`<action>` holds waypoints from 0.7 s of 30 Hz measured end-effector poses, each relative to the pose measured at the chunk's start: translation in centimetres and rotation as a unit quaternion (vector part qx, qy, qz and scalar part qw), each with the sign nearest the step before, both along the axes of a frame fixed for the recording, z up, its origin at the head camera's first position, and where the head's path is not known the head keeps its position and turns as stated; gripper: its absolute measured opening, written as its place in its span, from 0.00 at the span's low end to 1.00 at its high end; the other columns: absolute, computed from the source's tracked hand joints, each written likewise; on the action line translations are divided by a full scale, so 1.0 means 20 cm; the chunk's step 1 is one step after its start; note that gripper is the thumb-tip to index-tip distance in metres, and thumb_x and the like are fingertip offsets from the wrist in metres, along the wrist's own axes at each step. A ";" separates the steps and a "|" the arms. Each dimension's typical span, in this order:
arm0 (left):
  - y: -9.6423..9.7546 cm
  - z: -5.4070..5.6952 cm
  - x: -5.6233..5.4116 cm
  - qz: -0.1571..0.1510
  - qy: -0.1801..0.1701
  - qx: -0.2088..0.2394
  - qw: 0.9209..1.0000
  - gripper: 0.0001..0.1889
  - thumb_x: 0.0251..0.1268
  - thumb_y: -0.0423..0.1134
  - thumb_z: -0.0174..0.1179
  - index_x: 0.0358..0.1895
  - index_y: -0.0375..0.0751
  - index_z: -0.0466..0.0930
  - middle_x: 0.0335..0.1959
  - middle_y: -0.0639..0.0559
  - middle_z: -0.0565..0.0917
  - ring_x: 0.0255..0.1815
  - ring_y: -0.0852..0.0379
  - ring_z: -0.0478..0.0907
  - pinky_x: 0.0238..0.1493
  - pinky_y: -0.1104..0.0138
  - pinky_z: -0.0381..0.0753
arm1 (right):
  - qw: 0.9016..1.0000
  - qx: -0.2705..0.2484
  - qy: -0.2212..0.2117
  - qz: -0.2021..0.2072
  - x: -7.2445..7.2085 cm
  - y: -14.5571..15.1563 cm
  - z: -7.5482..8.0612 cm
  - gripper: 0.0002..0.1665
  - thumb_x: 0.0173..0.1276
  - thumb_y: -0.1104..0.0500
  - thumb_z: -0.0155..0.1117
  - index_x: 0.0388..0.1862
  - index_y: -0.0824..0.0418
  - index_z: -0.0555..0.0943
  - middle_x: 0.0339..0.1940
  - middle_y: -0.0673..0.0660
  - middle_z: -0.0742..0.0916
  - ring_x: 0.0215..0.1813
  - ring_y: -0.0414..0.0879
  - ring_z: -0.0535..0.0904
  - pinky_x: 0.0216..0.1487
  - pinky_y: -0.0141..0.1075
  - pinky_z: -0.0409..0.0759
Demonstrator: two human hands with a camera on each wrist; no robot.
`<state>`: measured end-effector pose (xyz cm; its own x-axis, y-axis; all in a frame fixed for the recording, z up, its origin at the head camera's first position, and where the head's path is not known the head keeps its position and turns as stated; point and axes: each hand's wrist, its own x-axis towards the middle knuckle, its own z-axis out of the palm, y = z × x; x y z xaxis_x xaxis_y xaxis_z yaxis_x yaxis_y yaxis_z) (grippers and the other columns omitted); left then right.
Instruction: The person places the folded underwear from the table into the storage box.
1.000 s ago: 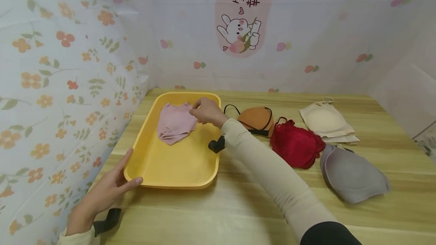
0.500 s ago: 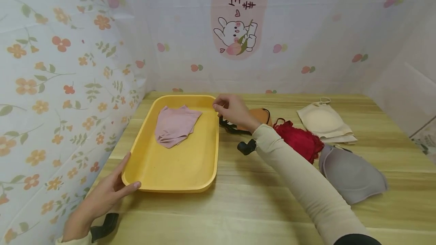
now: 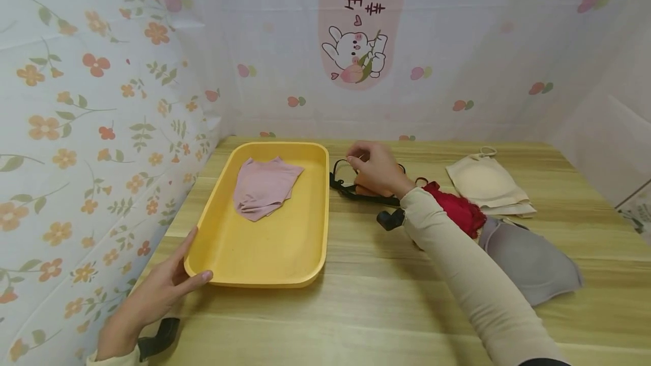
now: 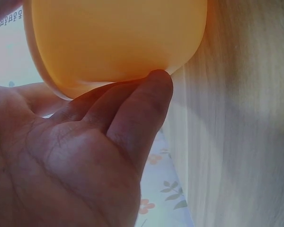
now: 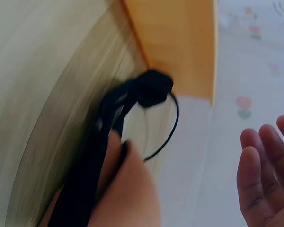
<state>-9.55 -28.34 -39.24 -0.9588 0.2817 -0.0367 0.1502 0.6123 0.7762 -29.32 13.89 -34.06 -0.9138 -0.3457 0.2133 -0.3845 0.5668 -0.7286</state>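
Note:
My left hand grips the near left corner of a yellow plastic basin, thumb over the rim. In the left wrist view its fingers lie along the outer wall. A folded pink garment lies inside the basin toward the back. Over an orange bra with black straps, right of the basin, hovers my right hand, which partly hides it. The right wrist view shows the fingers relaxed and holding nothing, apart from the orange cup.
Right of the orange bra lie a red lace bra, partly behind my sleeve, a cream bra and a grey bra. All rest on a wood-grain table. Patterned cloth hangs behind and at the left.
My right hand has moved right, from above the pink garment, out over the basin's rim to the orange bra. The left hand stays on the basin's corner.

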 end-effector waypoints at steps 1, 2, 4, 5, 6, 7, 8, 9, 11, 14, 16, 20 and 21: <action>0.00 0.00 0.00 0.000 0.000 0.001 1.000 0.49 0.74 0.40 0.59 0.82 0.44 0.29 0.81 0.26 0.41 0.68 0.35 0.68 0.49 0.80 0.76 | 1.000 0.006 -0.004 -0.007 0.00 0.02 0.00 0.12 0.77 0.57 0.57 0.50 0.61 0.83 0.45 0.60 0.87 0.44 0.53 0.82 0.51 0.45 0.79; 0.00 0.00 0.00 0.001 0.000 0.000 1.000 0.49 0.74 0.41 0.59 0.82 0.44 0.29 0.81 0.26 0.41 0.67 0.36 0.70 0.49 0.80 0.77 | 1.000 0.011 -0.008 -0.014 -0.01 0.04 -0.01 0.12 0.77 0.57 0.57 0.51 0.61 0.83 0.46 0.60 0.87 0.46 0.53 0.82 0.52 0.46 0.79; 0.00 0.00 0.00 0.000 -0.003 0.007 1.000 0.49 0.74 0.40 0.59 0.82 0.44 0.28 0.81 0.26 0.41 0.68 0.35 0.69 0.49 0.80 0.76 | 0.999 0.018 -0.010 -0.026 -0.02 0.07 -0.02 0.12 0.77 0.57 0.58 0.52 0.62 0.82 0.49 0.61 0.87 0.48 0.54 0.82 0.54 0.48 0.79; -0.01 0.00 0.00 0.000 -0.004 0.007 1.000 0.49 0.75 0.40 0.59 0.82 0.44 0.28 0.81 0.26 0.41 0.68 0.35 0.69 0.49 0.80 0.77 | 0.999 0.021 -0.010 -0.032 -0.03 0.08 -0.03 0.12 0.77 0.57 0.58 0.52 0.62 0.82 0.50 0.61 0.86 0.49 0.54 0.82 0.55 0.48 0.79; -0.01 0.00 0.00 0.000 -0.004 0.008 1.000 0.49 0.75 0.40 0.58 0.82 0.44 0.28 0.81 0.25 0.40 0.68 0.32 0.67 0.49 0.80 0.76 | 0.999 0.021 -0.012 -0.037 -0.03 0.09 -0.04 0.12 0.77 0.58 0.58 0.52 0.62 0.82 0.50 0.62 0.86 0.50 0.55 0.82 0.55 0.49 0.79; -0.01 0.00 0.00 -0.001 -0.005 0.010 1.000 0.49 0.75 0.40 0.58 0.82 0.43 0.28 0.81 0.25 0.40 0.69 0.31 0.66 0.49 0.81 0.76 | 0.999 0.020 -0.014 -0.043 -0.04 0.11 -0.04 0.12 0.77 0.58 0.58 0.52 0.62 0.82 0.51 0.63 0.86 0.50 0.56 0.82 0.55 0.49 0.79; -0.01 0.00 0.00 -0.001 -0.005 0.011 1.000 0.49 0.75 0.40 0.58 0.82 0.43 0.27 0.81 0.25 0.40 0.69 0.30 0.66 0.49 0.81 0.76 | 0.998 0.018 -0.017 -0.049 -0.04 0.12 -0.05 0.13 0.77 0.58 0.58 0.53 0.63 0.82 0.51 0.63 0.86 0.51 0.56 0.82 0.55 0.50 0.79; 0.00 0.00 0.00 -0.003 -0.006 0.015 1.000 0.49 0.75 0.40 0.58 0.82 0.43 0.27 0.81 0.25 0.40 0.70 0.28 0.64 0.50 0.81 0.76 | 0.998 0.015 -0.020 -0.054 -0.05 0.14 -0.06 0.13 0.77 0.59 0.58 0.53 0.63 0.82 0.52 0.64 0.86 0.52 0.57 0.82 0.56 0.50 0.79; 0.00 0.00 0.00 0.000 -0.003 0.007 1.000 0.49 0.75 0.40 0.58 0.82 0.44 0.28 0.81 0.26 0.40 0.69 0.28 0.65 0.49 0.81 0.76 | 0.997 0.007 -0.030 -0.065 -0.05 0.16 -0.07 0.14 0.76 0.59 0.58 0.54 0.64 0.82 0.54 0.65 0.85 0.54 0.58 0.81 0.57 0.51 0.78; -0.01 -0.01 0.00 0.000 -0.003 0.007 1.000 0.49 0.75 0.40 0.58 0.82 0.44 0.28 0.81 0.26 0.40 0.69 0.31 0.66 0.49 0.81 0.76 | 0.995 -0.006 -0.049 -0.082 -0.05 0.19 -0.09 0.15 0.76 0.59 0.58 0.56 0.65 0.80 0.57 0.67 0.84 0.58 0.60 0.80 0.60 0.53 0.77; -0.01 -0.01 0.00 0.000 -0.002 0.002 1.000 0.49 0.75 0.40 0.58 0.82 0.44 0.28 0.81 0.26 0.40 0.68 0.33 0.68 0.49 0.81 0.75 | 0.993 -0.009 -0.062 -0.100 -0.05 0.21 -0.10 0.16 0.76 0.59 0.58 0.57 0.65 0.79 0.59 0.67 0.83 0.61 0.61 0.78 0.62 0.54 0.76; -0.01 -0.01 0.00 0.000 0.001 -0.002 1.000 0.49 0.75 0.40 0.58 0.82 0.43 0.28 0.80 0.25 0.40 0.67 0.34 0.70 0.50 0.81 0.75 | 0.985 -0.004 -0.091 -0.146 -0.05 0.23 -0.11 0.20 0.75 0.57 0.60 0.61 0.65 0.77 0.66 0.70 0.78 0.67 0.64 0.72 0.65 0.57 0.74; 0.00 -0.01 0.00 0.002 0.001 -0.002 1.000 0.49 0.74 0.41 0.58 0.82 0.43 0.28 0.80 0.25 0.41 0.67 0.32 0.69 0.49 0.81 0.75 | 0.983 -0.001 -0.098 -0.157 -0.05 0.24 -0.11 0.21 0.74 0.57 0.61 0.62 0.65 0.76 0.67 0.70 0.77 0.68 0.65 0.71 0.66 0.58 0.73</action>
<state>-9.49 -28.44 -39.36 -0.9598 0.2784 -0.0360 0.1499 0.6165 0.7729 -30.38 18.65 -36.21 -0.9989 -0.0402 0.0232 -0.0434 0.6333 -0.7727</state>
